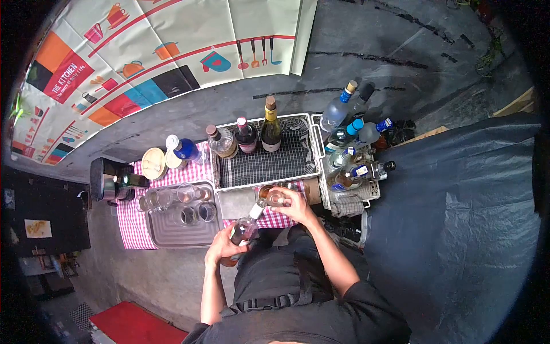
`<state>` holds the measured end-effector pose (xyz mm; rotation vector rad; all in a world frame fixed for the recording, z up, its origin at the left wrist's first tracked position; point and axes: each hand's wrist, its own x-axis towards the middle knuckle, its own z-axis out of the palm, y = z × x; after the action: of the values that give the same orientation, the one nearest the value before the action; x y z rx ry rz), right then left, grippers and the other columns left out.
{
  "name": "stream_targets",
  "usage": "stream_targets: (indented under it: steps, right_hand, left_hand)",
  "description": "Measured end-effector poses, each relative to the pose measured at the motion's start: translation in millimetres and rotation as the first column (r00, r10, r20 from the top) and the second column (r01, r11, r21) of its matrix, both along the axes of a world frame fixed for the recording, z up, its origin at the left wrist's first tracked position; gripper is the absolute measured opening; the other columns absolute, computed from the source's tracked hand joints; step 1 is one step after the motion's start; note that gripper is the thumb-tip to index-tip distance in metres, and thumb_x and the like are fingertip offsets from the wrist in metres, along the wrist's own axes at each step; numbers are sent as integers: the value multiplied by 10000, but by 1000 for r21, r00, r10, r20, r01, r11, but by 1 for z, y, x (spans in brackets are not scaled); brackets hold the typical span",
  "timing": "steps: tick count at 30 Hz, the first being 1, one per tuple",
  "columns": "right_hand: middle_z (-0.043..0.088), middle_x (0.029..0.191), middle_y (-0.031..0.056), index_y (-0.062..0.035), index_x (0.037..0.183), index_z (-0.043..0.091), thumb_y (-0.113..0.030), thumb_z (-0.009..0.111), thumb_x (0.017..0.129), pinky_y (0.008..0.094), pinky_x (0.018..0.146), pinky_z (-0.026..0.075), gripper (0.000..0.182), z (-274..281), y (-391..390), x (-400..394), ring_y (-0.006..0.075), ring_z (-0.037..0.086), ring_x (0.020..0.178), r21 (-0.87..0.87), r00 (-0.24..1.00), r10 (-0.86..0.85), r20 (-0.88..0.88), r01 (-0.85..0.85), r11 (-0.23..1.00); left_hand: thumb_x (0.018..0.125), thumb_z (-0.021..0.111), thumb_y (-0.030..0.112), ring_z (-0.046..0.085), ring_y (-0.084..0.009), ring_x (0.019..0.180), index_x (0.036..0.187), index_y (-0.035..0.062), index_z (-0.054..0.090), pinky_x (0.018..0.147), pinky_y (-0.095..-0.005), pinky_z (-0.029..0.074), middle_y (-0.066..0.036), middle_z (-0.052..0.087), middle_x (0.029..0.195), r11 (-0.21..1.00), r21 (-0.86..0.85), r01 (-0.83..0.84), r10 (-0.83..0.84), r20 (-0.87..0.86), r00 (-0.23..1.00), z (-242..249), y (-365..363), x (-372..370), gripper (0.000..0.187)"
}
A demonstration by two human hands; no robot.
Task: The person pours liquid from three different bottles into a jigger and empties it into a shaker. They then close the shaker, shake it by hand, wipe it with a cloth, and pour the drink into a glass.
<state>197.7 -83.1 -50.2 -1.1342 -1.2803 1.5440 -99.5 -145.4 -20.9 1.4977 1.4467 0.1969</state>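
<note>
My left hand (224, 246) is wrapped round a tilted bottle (245, 229) with a pale neck and dark body. The bottle's mouth points up at a small clear glass (275, 198), right at its rim in this view. My right hand (296, 207) grips that glass from the right side, fingers closed about it. Behind the glass lies another amber-coloured item (264, 191), partly hidden. Both hands are over the front edge of the table, by a red-and-white checked cloth (275, 219).
To the left, a grey tray (177, 234) bears several glasses (206, 212). A white wire basket (263, 184) at the back holds a clear bottle (222, 144) and two dark bottles (271, 132). Several bottles (345, 135) crowd the rack at right. A blue bottle (186, 149) stands behind the tray.
</note>
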Motion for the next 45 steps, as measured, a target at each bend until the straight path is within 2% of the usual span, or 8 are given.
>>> stream_targets:
  steps: [5, 8, 10, 19, 21, 29, 31, 45]
  right_hand:
    - [693, 1272, 79, -33, 1335, 632, 84, 790, 779, 322, 889, 609, 591, 2, 3, 0, 156, 673, 1128, -75, 996, -16, -84, 9, 997]
    - [689, 1274, 120, -33, 1329, 642, 66, 794, 767, 336, 903, 593, 591, 8, 6, 1, 208, 685, 1134, 6, 994, -38, 102, 37, 999]
    - [672, 1241, 124, -40, 1340, 649, -27, 827, 766, 371, 942, 558, 601, 7, 8, 2, 243, 679, 1112, 307, 912, -110, 395, -19, 952]
    - [604, 1039, 121, -92, 1344, 680, -48, 843, 706, 401, 920, 530, 660, 15, 9, -10, 299, 651, 1008, 303, 641, -132, 756, -165, 939]
    - [609, 1053, 124, -93, 1344, 681, -46, 840, 704, 399, 929, 525, 661, 27, 10, -12, 301, 647, 1026, 260, 644, -98, 759, -162, 952]
    - [625, 1152, 138, -79, 1352, 661, -4, 824, 702, 420, 982, 523, 674, 22, 13, -12, 317, 644, 1092, 262, 697, -58, 715, -191, 946]
    - [647, 1259, 166, -59, 1338, 664, 1, 801, 709, 418, 1036, 519, 647, 11, 14, -11, 340, 640, 1181, 230, 844, -47, 534, -92, 969]
    - [714, 1235, 155, -27, 1257, 690, 87, 706, 710, 373, 998, 563, 559, 17, 13, -10, 281, 698, 1149, 243, 944, -19, 330, -65, 968]
  left_hand:
    - [612, 935, 295, 692, -256, 1087, 1322, 35, 616, 980, -398, 526, -137, 728, 1164, 999, -24, -40, 41, 40, 998, -2, -6, 0, 820]
    - [617, 935, 287, 690, -240, 1082, 1295, 32, 629, 978, -391, 525, -125, 730, 1160, 997, -8, -83, 83, 79, 993, -4, -10, -2, 786]
    - [619, 935, 283, 688, -231, 1081, 1281, 33, 636, 976, -387, 525, -118, 731, 1159, 995, -14, -98, 99, 95, 991, -3, -11, -3, 768]
    - [607, 927, 346, 700, -290, 1124, 1377, 95, 610, 992, -417, 530, -144, 732, 1190, 994, -66, -88, 91, 42, 995, -25, -16, -11, 870]
    - [630, 919, 245, 692, -198, 1033, 1242, 47, 665, 944, -378, 533, -91, 740, 1103, 995, -31, -99, 100, 45, 994, -33, -17, -12, 691]
    - [631, 918, 254, 695, -213, 1028, 1255, 62, 663, 943, -383, 533, -92, 739, 1105, 997, 7, -77, 76, 61, 995, -12, -11, -5, 701]
    - [630, 920, 259, 694, -212, 1032, 1257, 70, 663, 942, -383, 533, -90, 739, 1106, 997, 20, -73, 71, 60, 996, -7, -9, -3, 704]
    - [562, 911, 421, 720, -330, 1057, 1286, 70, 655, 940, -437, 542, -179, 748, 1115, 998, -32, 58, -62, -127, 990, 35, 10, -5, 845]
